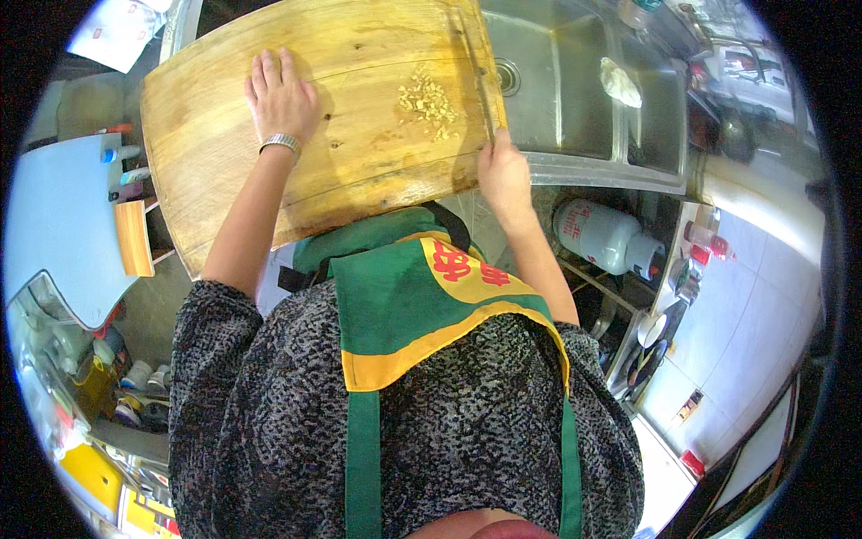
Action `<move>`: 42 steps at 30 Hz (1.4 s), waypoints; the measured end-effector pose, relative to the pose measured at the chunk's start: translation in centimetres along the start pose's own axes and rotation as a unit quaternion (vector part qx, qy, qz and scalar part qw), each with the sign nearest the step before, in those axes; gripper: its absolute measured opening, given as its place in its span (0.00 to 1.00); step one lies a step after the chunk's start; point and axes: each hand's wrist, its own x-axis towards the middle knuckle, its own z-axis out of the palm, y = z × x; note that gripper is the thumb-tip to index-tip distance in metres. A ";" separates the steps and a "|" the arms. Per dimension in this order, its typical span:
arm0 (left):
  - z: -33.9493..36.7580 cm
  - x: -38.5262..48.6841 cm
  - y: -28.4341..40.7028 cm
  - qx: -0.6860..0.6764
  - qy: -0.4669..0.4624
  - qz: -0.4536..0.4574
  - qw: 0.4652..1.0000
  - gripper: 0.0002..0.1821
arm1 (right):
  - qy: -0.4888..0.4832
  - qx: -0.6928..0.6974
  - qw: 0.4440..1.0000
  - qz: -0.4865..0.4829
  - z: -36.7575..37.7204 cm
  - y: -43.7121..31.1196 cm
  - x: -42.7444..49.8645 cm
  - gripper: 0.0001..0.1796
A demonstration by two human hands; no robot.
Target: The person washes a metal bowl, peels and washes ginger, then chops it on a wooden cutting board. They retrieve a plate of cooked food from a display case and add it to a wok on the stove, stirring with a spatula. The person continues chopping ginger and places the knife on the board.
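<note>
A large wooden cutting board [377, 135] lies before me, tilted in the view. My left hand [281, 101] rests flat on its left half, fingers apart, with a metal watch band at the wrist. Small chopped pale yellow pieces [427, 104] are scattered over the right half. At the board's right end my right hand [505, 172] is closed around the near end of a long thin tool [477, 74]. It looks like a knife seen edge-on; the fingers hide its grip, and its exact kind cannot be told.
A stainless steel sink [539, 158] adjoins the board on the right, with a crumpled white item [620, 82] in it. Below stands a gas cylinder [596, 232]. A light blue tabletop [60, 215] and bottles [121, 154] are at left. Bowls [652, 330] stand at right.
</note>
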 end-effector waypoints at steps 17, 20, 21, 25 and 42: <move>0.1 -0.2 -0.1 0.002 0.006 0.007 1.000 0.32 | -0.043 0.082 0.994 -0.050 1.1 -3.5 -0.4 0.11; 0.2 -0.2 0.0 0.020 0.003 0.004 1.000 0.32 | -0.033 0.083 0.994 -0.056 1.6 -3.5 -0.2 0.12; 0.2 -0.2 -0.1 0.009 0.005 0.003 1.000 0.33 | -0.024 0.087 0.995 -0.050 1.6 -3.5 -0.1 0.12; 0.2 -0.2 0.0 -0.004 0.006 0.004 1.000 0.32 | -0.056 0.056 0.995 -0.056 1.6 -3.7 0.2 0.10; -0.2 -0.2 -0.1 0.014 0.003 0.005 1.000 0.32 | -0.040 0.086 0.992 -0.085 1.8 -4.3 -0.4 0.09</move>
